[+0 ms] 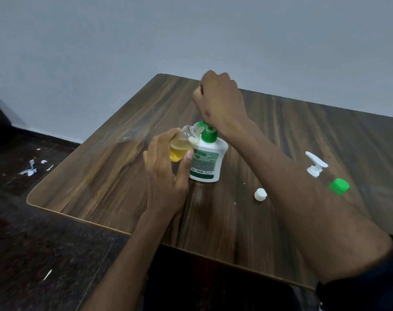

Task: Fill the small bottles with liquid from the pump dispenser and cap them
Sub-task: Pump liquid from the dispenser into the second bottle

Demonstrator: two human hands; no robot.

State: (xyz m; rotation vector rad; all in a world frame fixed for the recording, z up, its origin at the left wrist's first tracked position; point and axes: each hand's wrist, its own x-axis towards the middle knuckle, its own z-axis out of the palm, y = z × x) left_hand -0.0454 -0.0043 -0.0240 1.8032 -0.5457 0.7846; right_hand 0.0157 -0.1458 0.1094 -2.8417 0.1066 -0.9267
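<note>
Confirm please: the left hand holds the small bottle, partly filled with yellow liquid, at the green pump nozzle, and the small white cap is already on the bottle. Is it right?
Not quite. The small white cap is not on the small bottle; it lies on the table, as the head view shows. The rest holds: the left hand holds the bottle, partly filled with yellow liquid, at the green pump nozzle.

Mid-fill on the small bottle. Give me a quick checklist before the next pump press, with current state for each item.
1. Small bottle held by left hand: ok.
2. Bottle mouth at the green nozzle: ok.
3. Right hand on the pump head: ok; grip is a fist.
4. Dispenser upright on table: ok.
5. Room left in bottle: ok, roughly half yellow liquid.
6. White cap within reach: ok; fit cannot tell.
</note>
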